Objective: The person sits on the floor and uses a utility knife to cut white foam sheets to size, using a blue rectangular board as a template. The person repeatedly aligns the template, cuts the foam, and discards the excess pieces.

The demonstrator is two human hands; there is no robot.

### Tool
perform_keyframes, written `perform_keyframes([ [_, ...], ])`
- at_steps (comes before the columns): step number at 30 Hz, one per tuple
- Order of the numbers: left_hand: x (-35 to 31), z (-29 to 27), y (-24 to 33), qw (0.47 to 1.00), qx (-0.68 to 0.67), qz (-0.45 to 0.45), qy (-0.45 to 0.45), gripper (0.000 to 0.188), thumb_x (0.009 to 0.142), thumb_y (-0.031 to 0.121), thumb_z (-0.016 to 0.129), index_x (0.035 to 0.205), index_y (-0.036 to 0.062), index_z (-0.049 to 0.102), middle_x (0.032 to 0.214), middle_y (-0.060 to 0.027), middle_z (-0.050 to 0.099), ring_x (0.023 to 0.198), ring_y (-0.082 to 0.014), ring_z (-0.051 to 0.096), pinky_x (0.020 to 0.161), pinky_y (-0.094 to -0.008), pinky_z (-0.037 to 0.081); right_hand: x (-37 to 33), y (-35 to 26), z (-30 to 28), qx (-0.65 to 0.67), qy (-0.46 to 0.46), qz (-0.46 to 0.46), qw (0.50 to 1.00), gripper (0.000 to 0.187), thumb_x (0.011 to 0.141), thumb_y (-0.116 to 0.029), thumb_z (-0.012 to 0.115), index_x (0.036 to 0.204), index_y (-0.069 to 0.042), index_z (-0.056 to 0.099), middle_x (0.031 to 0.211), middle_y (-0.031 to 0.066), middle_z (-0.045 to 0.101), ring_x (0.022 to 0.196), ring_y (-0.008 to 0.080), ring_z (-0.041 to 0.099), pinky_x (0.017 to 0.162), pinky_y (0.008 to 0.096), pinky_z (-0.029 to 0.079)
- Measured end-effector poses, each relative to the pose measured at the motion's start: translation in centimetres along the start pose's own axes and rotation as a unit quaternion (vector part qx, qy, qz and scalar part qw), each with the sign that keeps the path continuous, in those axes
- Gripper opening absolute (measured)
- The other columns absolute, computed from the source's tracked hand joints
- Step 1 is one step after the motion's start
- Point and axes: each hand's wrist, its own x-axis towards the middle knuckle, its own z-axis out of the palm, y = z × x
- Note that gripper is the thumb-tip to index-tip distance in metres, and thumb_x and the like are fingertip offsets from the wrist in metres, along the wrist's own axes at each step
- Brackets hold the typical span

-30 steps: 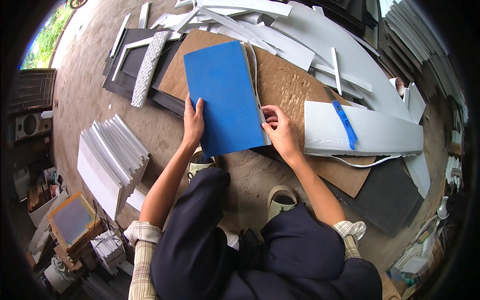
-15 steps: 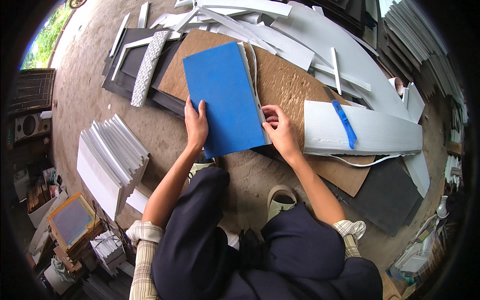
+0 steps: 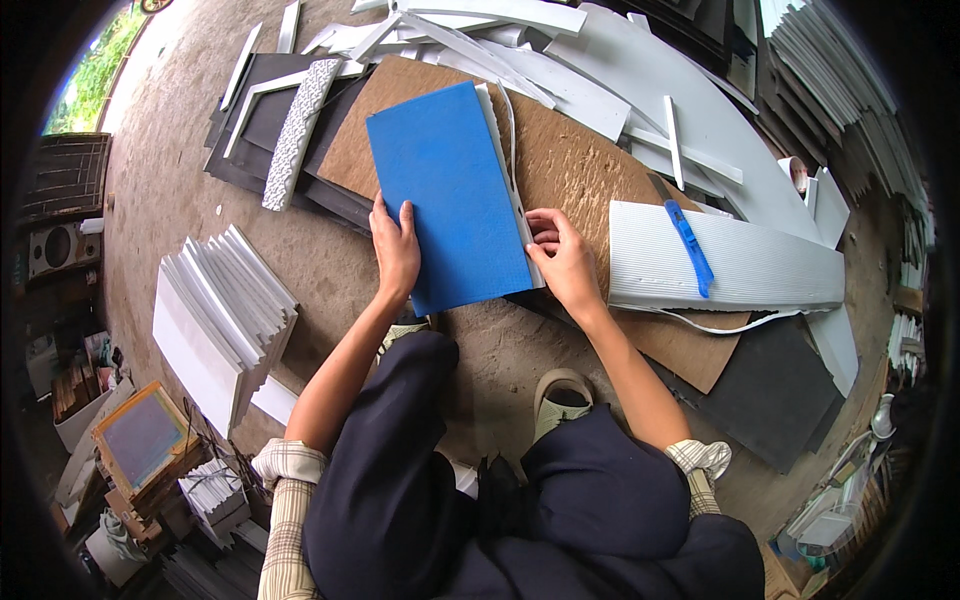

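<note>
1. Stacked white panels, fanned on edge, lie on the concrete floor at nine o'clock, well apart from the work; a wood-framed grey screen sits lower, near seven o'clock.
2. At eleven o'clock a speckled grey strip rests across dark flat sheets.
3. The left hand lies flat, fingers spread and pointing up, pressing on the lower left edge of the blue rectangular board. It has barely shifted over the last second, so the board is being held steady rather than moved.
4. That blue board lies tilted at the centre, on a large brown fibreboard sheet, its lower end overhanging toward the person's knees.
5. A thin white strip runs along the board's right edge. The right hand, fingers curled together, pinches this strip at the lower right corner; it too stays put, so the edge appears to be under alignment or pressing.
6. At three o'clock a ribbed white panel carries a blue utility knife, near the right hand but not touching it.
7. White offcuts crowd twelve o'clock, and a dark slab lies at four o'clock; neither blocks the hands.
</note>
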Motion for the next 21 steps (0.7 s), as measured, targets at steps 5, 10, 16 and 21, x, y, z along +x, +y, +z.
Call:
perform_keyframes([
  [5,-0.3,-0.1,0.4,0.992,0.093,0.040,0.076,0.056,0.083,0.017,0.055,0.130,-0.0007,0.030,0.126,-0.0200,0.033,0.120,-0.0321,0.032,0.097,-0.0400,0.029,0.5,-0.1,0.5,-0.019,0.003,-0.012,1.000,0.037,0.076,-0.005,0.064,0.110,-0.002,0.049,0.100,0.0108,0.058,0.078,0.0159,0.058,0.070,0.0275,0.050],
  [10,-0.1,-1.0,5.6,0.944,0.166,0.276,-0.075,0.074,0.068,0.018,0.067,0.132,0.0102,0.031,0.132,-0.0138,0.031,0.122,-0.0324,0.029,0.100,-0.0451,0.025,0.5,0.3,0.5,-0.054,0.000,-0.018,0.998,0.053,0.069,-0.012,0.072,0.114,-0.003,0.044,0.102,0.0137,0.054,0.078,0.0222,0.056,0.071,0.0333,0.047],
  [16,-0.3,-0.7,5.5,0.908,0.253,0.306,-0.136,0.077,0.064,0.032,0.071,0.131,0.0154,0.037,0.132,-0.0106,0.034,0.121,-0.0331,0.029,0.100,-0.0461,0.027,0.6,0.5,1.0,-0.074,0.003,-0.028,0.997,0.056,0.069,-0.012,0.072,0.116,-0.004,0.042,0.102,0.0137,0.050,0.088,0.0251,0.054,0.076,0.0340,0.045],
  [21,-0.1,-0.3,5.3,0.888,0.275,0.336,-0.151,0.075,0.066,0.036,0.070,0.130,0.0124,0.038,0.130,-0.0134,0.036,0.118,-0.0361,0.032,0.098,-0.0465,0.032,-0.2,0.2,0.4,-0.165,0.038,-0.055,0.984,0.048,0.071,-0.013,0.070,0.111,-0.004,0.046,0.105,0.0139,0.048,0.097,0.0275,0.050,0.084,0.0363,0.042],
])
